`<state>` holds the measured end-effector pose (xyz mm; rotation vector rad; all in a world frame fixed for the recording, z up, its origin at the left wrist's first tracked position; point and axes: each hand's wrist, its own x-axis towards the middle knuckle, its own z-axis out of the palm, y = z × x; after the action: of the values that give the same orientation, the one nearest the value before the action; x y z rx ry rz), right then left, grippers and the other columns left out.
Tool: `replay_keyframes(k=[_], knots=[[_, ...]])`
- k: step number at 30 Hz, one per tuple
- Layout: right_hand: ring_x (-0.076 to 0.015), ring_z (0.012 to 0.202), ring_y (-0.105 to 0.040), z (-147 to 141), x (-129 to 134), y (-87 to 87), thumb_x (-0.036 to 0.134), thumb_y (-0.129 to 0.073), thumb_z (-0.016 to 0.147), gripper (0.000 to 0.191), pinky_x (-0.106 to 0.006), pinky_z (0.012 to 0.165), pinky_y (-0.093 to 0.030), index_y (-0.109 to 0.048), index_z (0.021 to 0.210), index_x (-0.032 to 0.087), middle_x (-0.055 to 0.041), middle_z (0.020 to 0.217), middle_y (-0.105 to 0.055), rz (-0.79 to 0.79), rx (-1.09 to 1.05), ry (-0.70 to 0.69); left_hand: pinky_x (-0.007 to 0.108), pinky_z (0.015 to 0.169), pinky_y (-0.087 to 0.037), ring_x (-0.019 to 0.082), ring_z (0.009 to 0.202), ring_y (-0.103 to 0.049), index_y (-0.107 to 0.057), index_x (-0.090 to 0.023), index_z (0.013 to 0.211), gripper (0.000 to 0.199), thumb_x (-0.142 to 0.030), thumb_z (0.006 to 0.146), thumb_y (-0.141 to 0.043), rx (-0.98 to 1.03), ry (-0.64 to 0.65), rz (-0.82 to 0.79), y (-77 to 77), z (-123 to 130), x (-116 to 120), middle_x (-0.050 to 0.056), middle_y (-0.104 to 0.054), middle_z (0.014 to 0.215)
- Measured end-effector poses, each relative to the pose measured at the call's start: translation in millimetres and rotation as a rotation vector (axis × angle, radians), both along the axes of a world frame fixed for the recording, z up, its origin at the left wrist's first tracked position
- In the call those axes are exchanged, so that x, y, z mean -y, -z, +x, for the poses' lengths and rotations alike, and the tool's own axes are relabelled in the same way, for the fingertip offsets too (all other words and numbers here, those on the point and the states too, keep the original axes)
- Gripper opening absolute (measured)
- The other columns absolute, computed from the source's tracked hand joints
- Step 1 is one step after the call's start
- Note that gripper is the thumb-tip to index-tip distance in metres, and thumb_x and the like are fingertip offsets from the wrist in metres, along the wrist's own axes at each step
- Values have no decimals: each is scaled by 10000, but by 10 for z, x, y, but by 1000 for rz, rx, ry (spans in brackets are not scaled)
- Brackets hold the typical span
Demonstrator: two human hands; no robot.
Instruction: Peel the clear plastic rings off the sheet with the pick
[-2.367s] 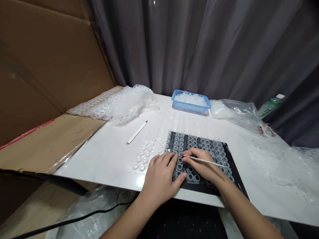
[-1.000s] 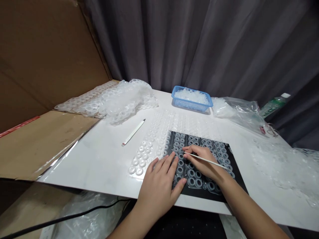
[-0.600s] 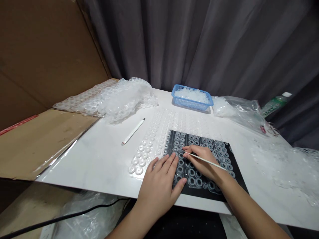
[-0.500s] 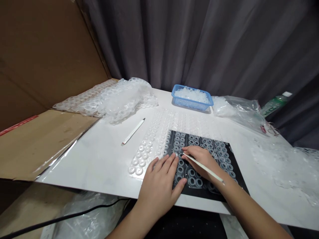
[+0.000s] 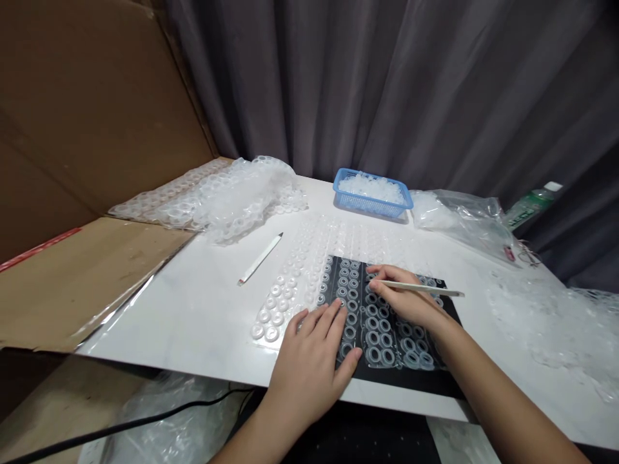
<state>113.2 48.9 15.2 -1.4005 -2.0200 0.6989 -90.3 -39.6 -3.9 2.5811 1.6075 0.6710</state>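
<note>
Head view: the step in hand is judged to be fine tool work on a clear ringed sheet (image 5: 373, 338), which lies on the white table (image 5: 193, 303), partly over a black board (image 5: 416, 383). Clock positions are taken from the board's middle.

At 8 o'clock, the left hand (image 5: 309, 357) is released, palm down with fingers spread on the sheet, grasping nothing. Just right of centre, the right hand (image 5: 406, 299) grasps a slim white pointed tool (image 5: 420, 287) in a pen grip, its dark tip among the rings. Contact between tip and ring cannot be confirmed. In this inspector's judgement, the next move calls for a flat, steadied sheet and a light, accurate touch; the film could shift or crease.

Surface and room, left to right: a cardboard box (image 5: 87, 109) stands at 10 o'clock, with a cardboard flap (image 5: 97, 270) at 9. A heap of crumpled clear plastic (image 5: 242, 193) and a white pen (image 5: 261, 259) both lie towards 10. A blue basket (image 5: 374, 206) at 12 bears small translucent pieces (image 5: 372, 187). A clear bag (image 5: 464, 219) rests at 1, a tilted green bottle (image 5: 532, 205) at 2, loose clear film (image 5: 551, 322) at 3. A grey curtain (image 5: 387, 84) hangs behind.
</note>
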Motion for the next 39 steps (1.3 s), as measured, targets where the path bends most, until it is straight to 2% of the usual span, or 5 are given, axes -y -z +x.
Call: replay_keyframes(k=[2,6,12,24,39], knots=[[-213,1000,-629,-59,5,24,291,-553,833,169,-372,840,-478,-567,694,197,-62,1054,-674,-113,-86,-55,421,970,-319,253,1151,-501,-532,-182,1258,471,-452,878,-466,-11,-1,4,9,-3,-1,52,-524,1335],[-213,995,-634,-119,4,91,289,-575,821,141,-371,848,-472,-579,713,198,-64,1060,-682,-175,-131,-57,423,979,-310,252,1165,-491,-520,-181,1269,486,-471,885,-454,-40,-3,2,19,-13,1,40,-514,1345],[-201,967,-643,-118,-6,85,266,-579,829,112,-348,828,-474,-594,734,210,-43,1057,-686,-158,-106,-85,426,978,-310,259,1182,-477,-498,-173,1291,508,-478,889,-448,-83,15,-4,16,-30,-4,43,-489,1368],[-208,933,-650,-116,-19,88,282,-577,840,106,-346,795,-483,-603,764,213,-41,1015,-697,-129,-59,-124,407,989,-289,242,1180,-481,-524,-184,1265,490,-488,891,-434,-47,-6,-14,21,-18,5,15,-502,1355],[-207,955,-648,-125,-11,71,277,-572,839,116,-350,813,-487,-605,747,215,-34,1031,-698,-148,-71,-94,412,986,-303,239,1177,-484,-523,-184,1267,491,-482,882,-456,-38,-1,-9,24,-15,-13,13,-507,1352]])
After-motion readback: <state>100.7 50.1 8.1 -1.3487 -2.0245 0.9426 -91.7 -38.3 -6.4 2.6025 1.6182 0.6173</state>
